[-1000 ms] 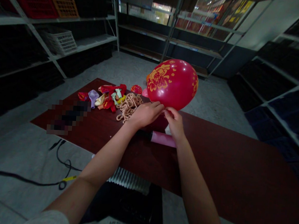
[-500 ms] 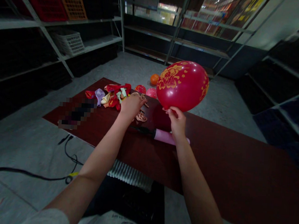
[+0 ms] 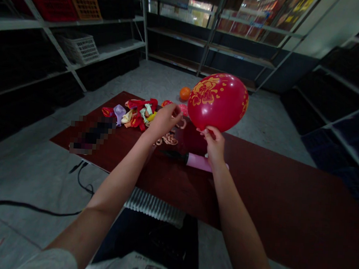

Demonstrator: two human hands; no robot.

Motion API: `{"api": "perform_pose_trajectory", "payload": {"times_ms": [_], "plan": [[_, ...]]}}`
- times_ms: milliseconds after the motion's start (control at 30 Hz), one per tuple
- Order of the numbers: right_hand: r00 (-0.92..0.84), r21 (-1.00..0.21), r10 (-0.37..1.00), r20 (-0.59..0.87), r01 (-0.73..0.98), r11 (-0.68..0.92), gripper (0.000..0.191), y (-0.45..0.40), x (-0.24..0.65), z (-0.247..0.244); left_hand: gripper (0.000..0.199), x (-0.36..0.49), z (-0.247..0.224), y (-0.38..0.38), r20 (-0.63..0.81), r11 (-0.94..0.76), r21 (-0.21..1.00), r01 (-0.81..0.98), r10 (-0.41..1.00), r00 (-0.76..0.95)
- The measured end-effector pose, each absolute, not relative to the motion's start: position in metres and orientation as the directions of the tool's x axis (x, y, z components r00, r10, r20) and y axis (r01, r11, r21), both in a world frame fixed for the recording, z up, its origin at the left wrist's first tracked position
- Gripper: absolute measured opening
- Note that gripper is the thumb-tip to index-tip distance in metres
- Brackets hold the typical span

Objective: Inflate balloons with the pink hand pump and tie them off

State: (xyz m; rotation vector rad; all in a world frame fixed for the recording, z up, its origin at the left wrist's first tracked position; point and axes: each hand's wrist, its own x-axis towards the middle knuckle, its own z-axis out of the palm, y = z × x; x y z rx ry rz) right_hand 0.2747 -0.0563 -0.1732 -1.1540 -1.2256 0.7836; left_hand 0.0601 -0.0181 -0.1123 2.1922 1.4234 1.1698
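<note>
An inflated red balloon (image 3: 218, 101) with yellow print is pinched at its neck by my right hand (image 3: 214, 147). My left hand (image 3: 167, 119) is raised over the tan bands (image 3: 169, 139), its fingers pinched on a tan band (image 3: 182, 123) that hangs from them. Beneath my right wrist lies a pink pump (image 3: 198, 161) with a black end. Left of my left hand, deflated balloons (image 3: 135, 114) in red, cream, green and purple form a pile on the dark red table (image 3: 264, 184).
Beyond the table, an orange balloon (image 3: 185, 93) and a pink balloon (image 3: 183, 109) are on the floor. A blurred-out item (image 3: 92, 135) lies at the table's left. Metal shelves (image 3: 119, 48) hold crates. A black cable (image 3: 29, 205) crosses the floor at lower left.
My left hand has risen and moved slightly right from the tan bands, with one now hanging from its fingers. My right hand still holds the red balloon in nearly the same place.
</note>
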Motion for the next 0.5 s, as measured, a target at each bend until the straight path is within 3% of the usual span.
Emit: {"api": "perform_pose_trajectory", "payload": {"times_ms": [100, 233, 400, 500], "plan": [[0.233, -0.953, 0.928, 0.291, 0.152, 0.261, 0.028, -0.055, 0.276, -0.175, 0.004, 0.082, -0.107, -0.011, 0.484, -0.52, 0.819, 0.243, 0.853, 0.193], [0.233, -0.948, 0.923, 0.306, 0.16, 0.274, 0.028, -0.053, 0.277, -0.176, 0.009, 0.104, -0.118, -0.012, 0.315, -0.293, 0.948, -0.123, 0.911, 0.265], [0.253, -0.945, 0.914, 0.318, 0.155, 0.287, 0.029, -0.052, 0.277, -0.176, 0.017, 0.103, -0.135, -0.022, 0.077, 0.028, 0.955, -0.294, 0.937, 0.341], [0.244, -0.947, 0.915, 0.322, 0.105, 0.305, 0.026, -0.053, 0.276, -0.177, 0.008, 0.1, -0.136, -0.026, -0.036, 0.141, 0.944, -0.297, 0.942, 0.332]]}}
